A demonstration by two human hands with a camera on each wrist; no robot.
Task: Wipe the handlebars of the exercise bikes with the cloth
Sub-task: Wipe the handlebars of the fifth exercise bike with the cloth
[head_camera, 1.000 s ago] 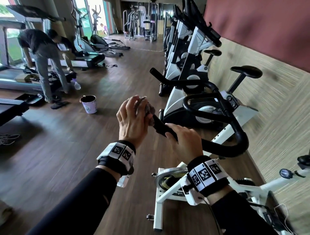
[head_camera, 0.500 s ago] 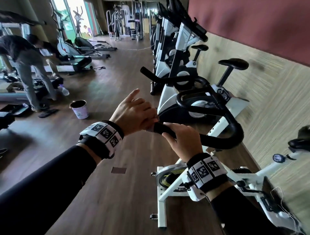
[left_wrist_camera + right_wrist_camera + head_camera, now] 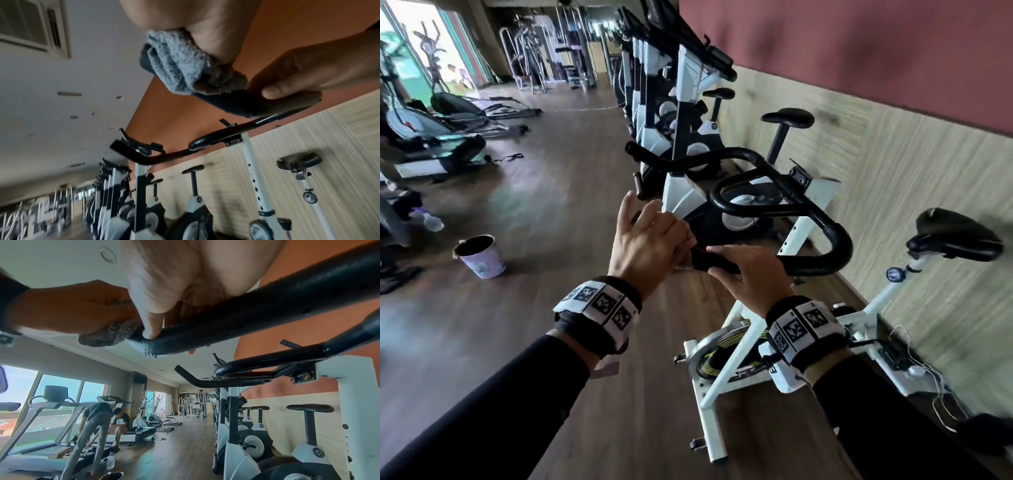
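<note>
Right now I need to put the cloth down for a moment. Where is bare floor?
Bare wood floor lies between the bucket and the white bike frame, under your left hand. It is crowded along the wall, bike beside bike, and at far left round the treadmills.

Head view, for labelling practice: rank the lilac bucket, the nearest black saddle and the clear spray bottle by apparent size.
1. Nearest black saddle, though closeness inflates it.
2. Lilac bucket.
3. Clear spray bottle, partly cut off.

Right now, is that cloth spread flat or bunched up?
Bunched up. The cloth sits wadded in the left hand, pressed against the handlebar end.
</note>
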